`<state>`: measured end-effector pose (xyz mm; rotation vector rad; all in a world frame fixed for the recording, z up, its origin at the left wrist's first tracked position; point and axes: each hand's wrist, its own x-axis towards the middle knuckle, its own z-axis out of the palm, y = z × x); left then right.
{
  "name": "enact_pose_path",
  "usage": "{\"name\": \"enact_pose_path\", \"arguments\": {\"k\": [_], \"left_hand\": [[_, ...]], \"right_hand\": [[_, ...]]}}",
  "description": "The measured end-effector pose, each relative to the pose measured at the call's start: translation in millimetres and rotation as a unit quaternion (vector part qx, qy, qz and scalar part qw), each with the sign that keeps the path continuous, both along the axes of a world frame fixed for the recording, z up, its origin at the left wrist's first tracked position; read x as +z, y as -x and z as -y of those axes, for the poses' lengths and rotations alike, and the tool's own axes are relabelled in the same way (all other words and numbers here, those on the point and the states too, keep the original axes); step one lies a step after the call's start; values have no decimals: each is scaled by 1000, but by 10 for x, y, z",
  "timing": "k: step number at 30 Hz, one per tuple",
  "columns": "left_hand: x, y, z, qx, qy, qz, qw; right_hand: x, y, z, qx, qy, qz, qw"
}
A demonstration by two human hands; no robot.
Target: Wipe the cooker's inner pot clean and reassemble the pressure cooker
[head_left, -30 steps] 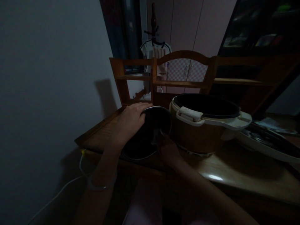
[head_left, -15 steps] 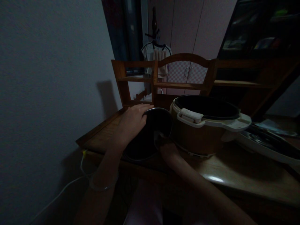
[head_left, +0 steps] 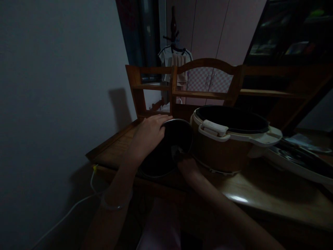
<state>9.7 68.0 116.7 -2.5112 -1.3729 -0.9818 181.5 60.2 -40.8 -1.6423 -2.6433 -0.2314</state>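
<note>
Dark round pot (head_left: 158, 161) stands tilted near the left end of the wooden desk (head_left: 262, 198), close to its front edge, with its mouth facing the person. Its thin rim catches some light; its interior is too dark for the surface to be assessed. Left hand (head_left: 148, 137) is laid over the upper left of the rim, fingers extended close together along the outside and thumb at the inner edge, so that it has hold of the pot; the grip is partly open. Right hand (head_left: 188, 167) reaches in at the lower right of the mouth, fingers bent around a pale cloth (head_left: 175, 150), which lies against the inner wall. Fingertips of this hand are lost in shadow, and how tightly they close cannot be told. A clear bangle (head_left: 114, 208) circles the left wrist. Just beside the pot, to the right, stands a cooker body (head_left: 221, 152) with a white collar and a white handle (head_left: 214, 128), its dark mouth uncovered. Further right lies a white-edged piece (head_left: 293, 159) resembling a lid. Behind these rises a wooden shelf unit (head_left: 200, 93). A white cable (head_left: 70, 211) hangs at the left.
</note>
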Motion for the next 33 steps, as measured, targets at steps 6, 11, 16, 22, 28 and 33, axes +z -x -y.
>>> {"name": "enact_pose_path", "arguments": {"k": [6, 11, 16, 22, 28, 33], "left_hand": [[-7, 2, 2, 0, 0, 8, 1000], [-3, 3, 0, -2, 1, 9, 1000], [4, -1, 6, -1, 6, 8, 1000], [16, -7, 18, -12, -2, 4, 1000], [9, -4, 13, -5, -5, 4, 1000], [16, -6, 16, -5, -3, 5, 1000]], "right_hand": [[28, -1, 45, 6, -8, 1, 1000], [29, -6, 45, 3, -1, 1, 1000], [8, -8, 35, 5, -4, -1, 1000], [29, 0, 53, 5, -4, -1, 1000], [32, 0, 67, 3, 0, -7, 1000], [32, -3, 74, 7, -3, -3, 1000]]}}
